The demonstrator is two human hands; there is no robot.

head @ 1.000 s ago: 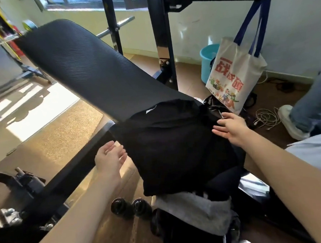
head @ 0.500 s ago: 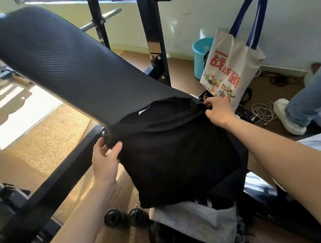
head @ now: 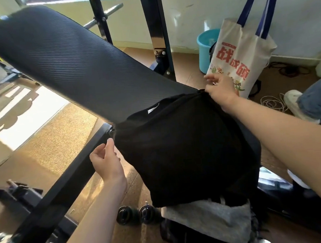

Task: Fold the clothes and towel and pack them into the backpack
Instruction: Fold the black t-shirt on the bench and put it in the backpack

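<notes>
Head view: the left hand (head: 105, 162) is loosening off the shirt (head: 185, 148), hovering relaxed just beside its edge; the right hand (head: 222, 89) is pinching its far corner, shirt lying between them.

Worktop (head: 67, 57) pad: black vinyl-like cover, fine ribbed weave, dull sheen. Black garment (head: 185, 148): soft matt cloth, no shine. Grey cloth (head: 209, 221) under it: fuzzy, slightly rough. Upright post (head: 155, 18): black painted metal, glossy. Bar (head: 109, 10): bare metal. Tote bag (head: 245, 46): cream canvas, printed. Bucket (head: 205, 43): smooth blue plastic. Floor (head: 58, 131): speckled, grainy, matt.
</notes>
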